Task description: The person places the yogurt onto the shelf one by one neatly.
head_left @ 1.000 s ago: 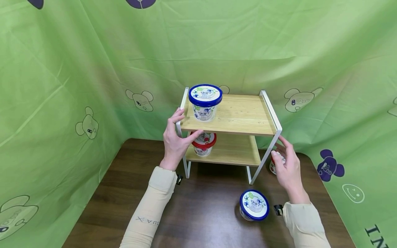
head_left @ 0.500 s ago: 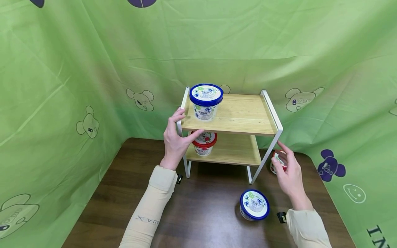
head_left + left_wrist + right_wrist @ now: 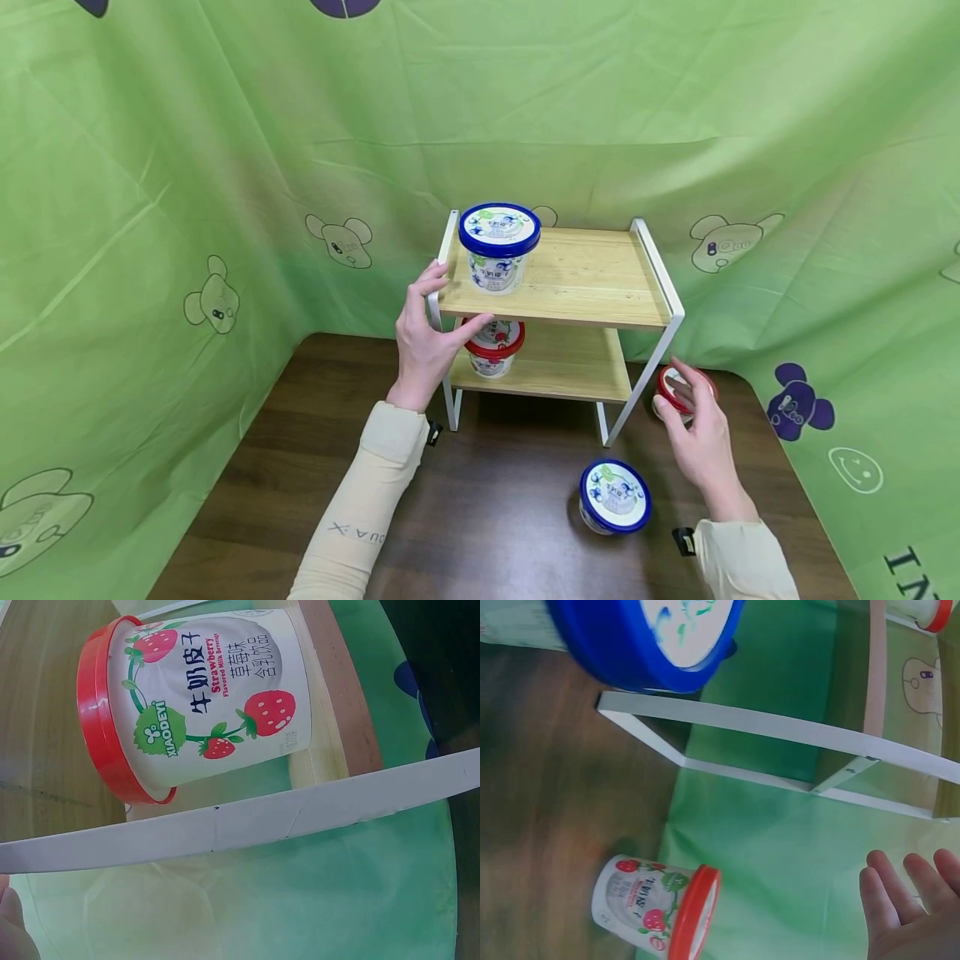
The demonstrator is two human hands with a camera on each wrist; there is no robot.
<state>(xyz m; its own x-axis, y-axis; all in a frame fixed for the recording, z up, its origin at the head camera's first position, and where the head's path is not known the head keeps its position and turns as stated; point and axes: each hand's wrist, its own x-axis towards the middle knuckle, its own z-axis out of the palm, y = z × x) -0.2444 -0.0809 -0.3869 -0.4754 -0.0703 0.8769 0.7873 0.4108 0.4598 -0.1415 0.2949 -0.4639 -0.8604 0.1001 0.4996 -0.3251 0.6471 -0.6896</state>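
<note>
A two-tier shelf rack (image 3: 585, 275) with wooden boards and a white frame stands at the back. My left hand (image 3: 425, 346) holds its upper left front corner, the thumb lying below the top board. A blue-lidded tub (image 3: 498, 250) stands on the top board. On the lower board is a red-lidded strawberry milk tub (image 3: 492, 354), printed side showing in the left wrist view (image 3: 217, 697). My right hand (image 3: 701, 437) hovers right of the rack with fingers spread and nothing in them. Partly behind it stands another red-lidded strawberry tub (image 3: 666, 387), also in the right wrist view (image 3: 649, 900).
Another blue-lidded tub (image 3: 615, 497) stands on the dark wooden table (image 3: 495, 500), in front of the rack's right leg. A green patterned cloth (image 3: 570, 100) hangs around the back and sides, close behind the rack.
My right hand has moved away from the rack's right front post, down and slightly right, uncovering more of the red-lidded tub behind it. The left hand and the tubs stay where they were.
</note>
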